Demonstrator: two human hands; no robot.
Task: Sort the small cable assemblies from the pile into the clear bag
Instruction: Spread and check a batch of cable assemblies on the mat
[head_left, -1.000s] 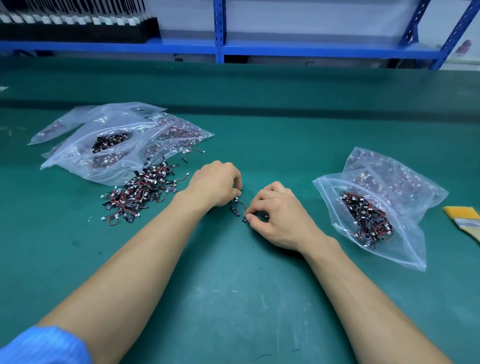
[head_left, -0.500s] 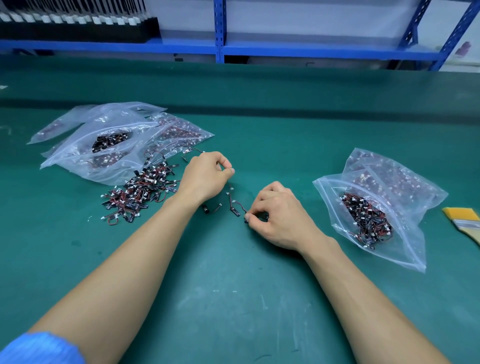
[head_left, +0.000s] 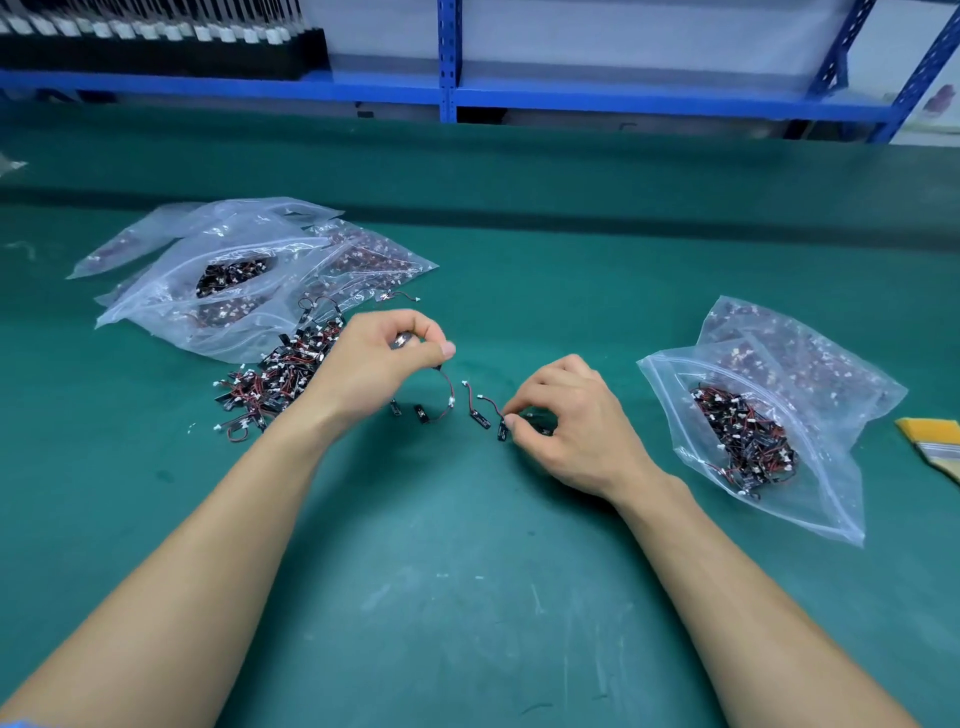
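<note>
Pinching a small red-and-black cable assembly (head_left: 451, 400), left hand (head_left: 374, 369) lets it dangle, seemingly limp and featherlight; right hand (head_left: 571, 431) fingers (head_left: 513, 422) nip a second assembly (head_left: 502, 430) by its stiffer black tab.

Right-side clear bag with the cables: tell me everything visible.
Clear zip bag: thin, wrinkled transparent plastic, lying flat on the green mat right of the right hand. Holds a clump of black-and-red cable assemblies with white connectors. Its far edge overlaps a second filled bag. Neither hand touches it.
</note>
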